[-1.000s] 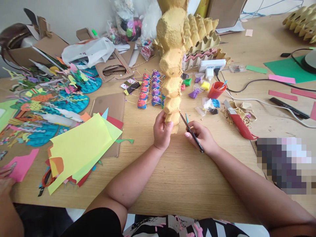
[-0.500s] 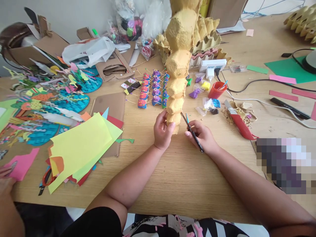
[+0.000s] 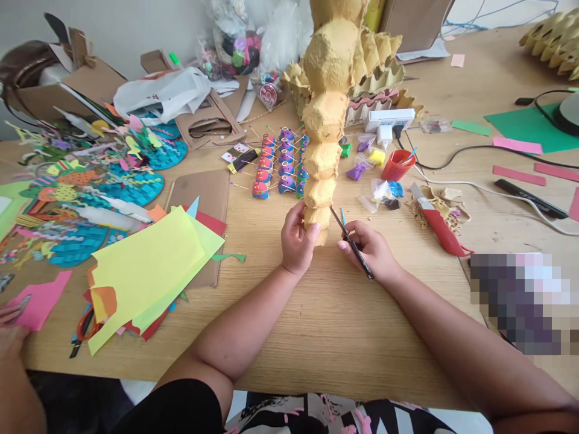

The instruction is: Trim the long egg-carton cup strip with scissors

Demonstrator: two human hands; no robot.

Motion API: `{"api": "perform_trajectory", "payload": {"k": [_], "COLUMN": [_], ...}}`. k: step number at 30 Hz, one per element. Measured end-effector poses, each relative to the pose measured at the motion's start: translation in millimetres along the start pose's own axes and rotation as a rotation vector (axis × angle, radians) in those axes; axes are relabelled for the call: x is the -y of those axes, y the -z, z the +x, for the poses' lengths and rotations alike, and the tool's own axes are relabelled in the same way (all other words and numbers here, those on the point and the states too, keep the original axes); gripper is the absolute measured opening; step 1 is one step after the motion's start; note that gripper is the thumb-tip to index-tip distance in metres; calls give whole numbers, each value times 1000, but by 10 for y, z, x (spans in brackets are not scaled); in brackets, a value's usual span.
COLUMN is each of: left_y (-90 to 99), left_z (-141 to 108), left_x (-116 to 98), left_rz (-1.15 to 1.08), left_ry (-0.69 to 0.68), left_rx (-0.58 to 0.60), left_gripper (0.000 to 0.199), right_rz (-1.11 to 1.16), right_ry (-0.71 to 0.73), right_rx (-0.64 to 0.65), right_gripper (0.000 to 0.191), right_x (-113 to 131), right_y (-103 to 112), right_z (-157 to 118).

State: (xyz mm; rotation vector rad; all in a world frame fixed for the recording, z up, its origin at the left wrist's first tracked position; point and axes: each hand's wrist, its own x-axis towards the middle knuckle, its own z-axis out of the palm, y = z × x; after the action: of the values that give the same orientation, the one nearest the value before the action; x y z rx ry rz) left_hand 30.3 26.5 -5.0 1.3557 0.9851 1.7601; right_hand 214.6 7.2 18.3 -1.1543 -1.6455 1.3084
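Observation:
My left hand [image 3: 299, 241] is wrapped around the lower end of a long strip of yellow egg carton [image 3: 322, 154]. The bumpy strip is held upright and runs out past the top of the view. In my right hand [image 3: 368, 248] is a slim black utility knife [image 3: 357, 250], slanting up to the left. Its thin tip is at the strip's right edge, near the lowest cups; whether it has gone in cannot be made out. Behind the strip, painted egg-carton caterpillars [image 3: 286, 161] with stick feelers stand in rows, one partly hidden.
Yellow paper sheets [image 3: 149, 265] lie at left, with orange-handled scissors [image 3: 85, 325] beneath. Another person's hand [image 3: 11, 316] rests on pink paper [image 3: 43, 301]. At right are a red cup [image 3: 398, 164], a red-handled knife [image 3: 441, 226], a power strip [image 3: 389, 119] and cables. Egg cartons [image 3: 377, 72] sit behind.
The egg carton strip has shifted very slightly to the left, and the knife tip with it. Both hands keep their hold.

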Motion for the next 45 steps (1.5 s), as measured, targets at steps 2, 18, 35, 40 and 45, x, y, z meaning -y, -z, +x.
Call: {"api": "perform_trajectory", "payload": {"k": [2,18,35,40,45], "left_y": [-1,13,9,11,13], "left_z": [5,2,-3,5,8], "left_x": [-6,26,73,67,78], "left_rz": [28,18,-10,23,44], "left_ry": [9,42,49,78,75], "left_rx": [-4,-15,-23,-17,10], "left_gripper": [54,56,57,61,62], "right_rz": [3,-26,-117,-145,-204], "right_ry": [-9,-18,14,16,44], "right_rx": [-1,-35,-57,-46,-75], "right_gripper": [47,48,44,44,44], "right_x": [6,-34,-97,-83,-81], "right_y": [-4,16,32,43,33], "right_z": [2,22,38,57,70]}}
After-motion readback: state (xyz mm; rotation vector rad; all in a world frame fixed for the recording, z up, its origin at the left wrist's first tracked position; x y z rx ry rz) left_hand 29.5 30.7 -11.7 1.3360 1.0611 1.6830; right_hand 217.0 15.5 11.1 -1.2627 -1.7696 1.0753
